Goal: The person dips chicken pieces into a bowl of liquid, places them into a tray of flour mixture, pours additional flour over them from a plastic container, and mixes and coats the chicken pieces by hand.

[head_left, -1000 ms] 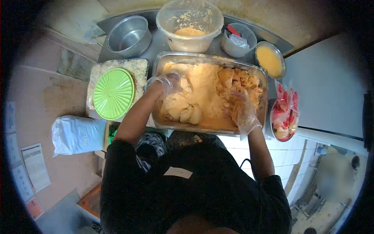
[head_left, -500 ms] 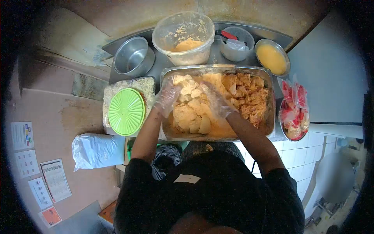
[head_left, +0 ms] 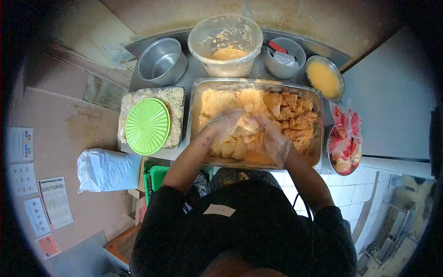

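Lid [head_left: 147, 126]: we see lime green, ridged in rays
Powder [head_left: 253, 97]: pale orange to us
Meat [head_left: 299, 121]: darker orange-brown
Tray [head_left: 319, 138]: silver-grey
Liquid [head_left: 323, 79]: yellow
Bags [head_left: 346, 125]: we find red and clear
Shirt [head_left: 258, 226]: black
Tiles [head_left: 339, 196]: white, in a grid

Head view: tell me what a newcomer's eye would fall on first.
Probably the bright green, round, ribbed lid over pale crumbs, left of the large rectangular metal tray. Then the left hand and right hand, in clear plastic gloves, close together over the tray's orange-tinted food. Right of the tray, red-and-clear plastic bags stand out.
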Tool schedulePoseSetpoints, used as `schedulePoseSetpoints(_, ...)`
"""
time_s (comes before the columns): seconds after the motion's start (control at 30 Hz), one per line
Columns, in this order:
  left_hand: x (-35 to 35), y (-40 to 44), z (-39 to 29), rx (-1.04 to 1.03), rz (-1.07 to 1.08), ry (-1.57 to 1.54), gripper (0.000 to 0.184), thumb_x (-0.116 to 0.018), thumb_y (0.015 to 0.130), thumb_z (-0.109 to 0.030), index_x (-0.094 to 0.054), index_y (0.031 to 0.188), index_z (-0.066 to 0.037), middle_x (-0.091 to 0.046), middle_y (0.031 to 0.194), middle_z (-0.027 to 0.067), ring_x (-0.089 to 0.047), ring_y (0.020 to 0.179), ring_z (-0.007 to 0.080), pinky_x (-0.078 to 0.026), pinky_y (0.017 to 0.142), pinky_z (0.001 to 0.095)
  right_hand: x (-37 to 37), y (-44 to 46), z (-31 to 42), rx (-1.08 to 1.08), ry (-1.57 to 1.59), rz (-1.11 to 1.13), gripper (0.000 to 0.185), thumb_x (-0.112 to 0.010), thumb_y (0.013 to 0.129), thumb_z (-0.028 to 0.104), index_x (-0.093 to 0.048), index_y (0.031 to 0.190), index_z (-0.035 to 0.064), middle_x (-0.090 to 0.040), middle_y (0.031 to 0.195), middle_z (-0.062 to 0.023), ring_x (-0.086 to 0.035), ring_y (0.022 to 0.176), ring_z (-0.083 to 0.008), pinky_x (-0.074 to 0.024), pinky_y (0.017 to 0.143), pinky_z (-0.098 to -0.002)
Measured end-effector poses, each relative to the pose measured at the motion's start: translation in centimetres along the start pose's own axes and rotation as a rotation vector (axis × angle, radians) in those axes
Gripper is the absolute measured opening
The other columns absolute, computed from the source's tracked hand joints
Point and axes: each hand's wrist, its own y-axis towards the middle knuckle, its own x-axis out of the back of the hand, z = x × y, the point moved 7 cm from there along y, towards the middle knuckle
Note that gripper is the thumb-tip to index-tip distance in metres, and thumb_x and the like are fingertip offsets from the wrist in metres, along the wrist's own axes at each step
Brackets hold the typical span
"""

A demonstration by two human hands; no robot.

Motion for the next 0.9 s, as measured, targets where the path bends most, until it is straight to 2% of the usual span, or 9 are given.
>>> schedulePoseSetpoints(0.07,0.9,-0.1,-2.4,-0.180,-0.140,0.266,0.055,-0.061,0.091,-0.042,-0.057,0.128,-0.001,-0.062,0.123,0.0200,-0.060,0.112,0.0320,-0.046,0.100,0.0407,1.5,-2.2,-0.5,0.011,-0.007,-0.154,0.049,-0.052,0.099,0.049,-0.052,0.125,0.0075,-0.061,0.122,-0.0137,-0.065,0.104,-0.0320,-0.0595,0.069,-0.0466)
schedulePoseSetpoints(0.17,1.1,-0.8,-5.2,-0.445,-0.336,0.678,0.065,-0.066,0.085,-0.049,-0.058,0.127,0.000,-0.062,0.122,0.0252,-0.058,0.114,0.0376,-0.043,0.102,0.0437,2.5,-4.3,-0.9,0.000,0.152,-0.102,0.055,-0.052,0.097,0.054,-0.049,0.129,0.0087,-0.059,0.125,-0.0154,-0.063,0.107,-0.0333,-0.0575,0.075,-0.0545)
schedulePoseSetpoints(0.2,1.0,2.1,-1.6,-0.251,-0.243,0.972,0.066,-0.067,0.083,-0.049,-0.058,0.128,-0.002,-0.062,0.123,0.0243,-0.058,0.114,0.0387,-0.042,0.103,0.0442,2.5,-4.9,-1.1,0.007,0.166,-0.112,0.056,-0.053,0.097,0.055,-0.049,0.129,0.0093,-0.058,0.126,-0.0157,-0.062,0.110,-0.0339,-0.0557,0.078,-0.0575)
schedulePoseSetpoints(0.27,1.1,4.4,0.8,-0.249,-0.082,1.000,0.055,-0.063,0.087,-0.045,-0.062,0.119,0.001,-0.062,0.123,0.0235,-0.059,0.113,0.0376,-0.045,0.099,0.0443,2.2,-5.9,-1.0,0.023,0.191,-0.127,0.058,-0.054,0.095,0.057,-0.048,0.129,0.0105,-0.056,0.128,-0.0164,-0.058,0.116,-0.0353,-0.0523,0.084,-0.0634)
schedulePoseSetpoints(0.37,1.4,3.4,-2.1,-0.202,0.001,0.941,0.047,-0.070,0.083,-0.034,-0.065,0.113,0.002,-0.064,0.116,0.0234,-0.062,0.108,0.0377,-0.048,0.095,0.0434,3.4,-5.7,-0.9,0.145,0.219,-0.118,0.059,-0.054,0.094,0.059,-0.049,0.130,0.0124,-0.051,0.137,-0.0162,-0.050,0.127,-0.0361,-0.0461,0.094,-0.0669)
schedulePoseSetpoints(0.63,0.1,-1.7,-6.3,-0.513,0.149,0.485,0.038,-0.070,0.076,-0.008,-0.066,0.112,0.000,-0.067,0.110,0.0204,-0.063,0.104,0.0354,-0.050,0.093,0.0419,0.6,-4.5,2.7,0.424,0.263,-0.105,0.059,-0.053,0.095,0.056,-0.043,0.133,0.0123,-0.046,0.142,-0.0154,-0.044,0.133,-0.0322,-0.0462,0.094,-0.0678)
schedulePoseSetpoints(0.67,-0.4,-2.3,-6.3,-0.507,0.119,0.555,0.038,-0.069,0.075,-0.006,-0.066,0.113,0.000,-0.067,0.110,0.0201,-0.063,0.104,0.0349,-0.050,0.093,0.0416,0.2,-4.0,3.1,0.452,0.254,-0.081,0.058,-0.054,0.096,0.055,-0.043,0.133,0.0120,-0.046,0.141,-0.0154,-0.044,0.133,-0.0316,-0.0463,0.094,-0.0679)
schedulePoseSetpoints(0.77,-3.9,-4.4,-8.8,-0.505,0.061,0.639,0.040,-0.068,0.075,-0.004,-0.066,0.114,0.000,-0.067,0.111,0.0198,-0.064,0.103,0.0340,-0.050,0.094,0.0409,-0.3,-1.7,3.3,0.488,0.280,0.039,0.055,-0.053,0.097,0.051,-0.044,0.133,0.0107,-0.049,0.139,-0.0132,-0.049,0.127,-0.0304,-0.0497,0.095,-0.0598)
schedulePoseSetpoints(0.9,-8.0,-6.2,-11.1,-0.571,0.017,0.508,0.034,-0.067,0.081,-0.008,-0.066,0.115,-0.004,-0.068,0.109,0.0165,-0.065,0.098,0.0314,-0.052,0.090,0.0392,2.8,0.1,2.8,0.468,0.014,-0.184,0.054,-0.052,0.096,0.054,-0.049,0.132,0.0147,-0.062,0.119,-0.0115,-0.064,0.104,-0.0254,-0.0569,0.085,-0.0456)
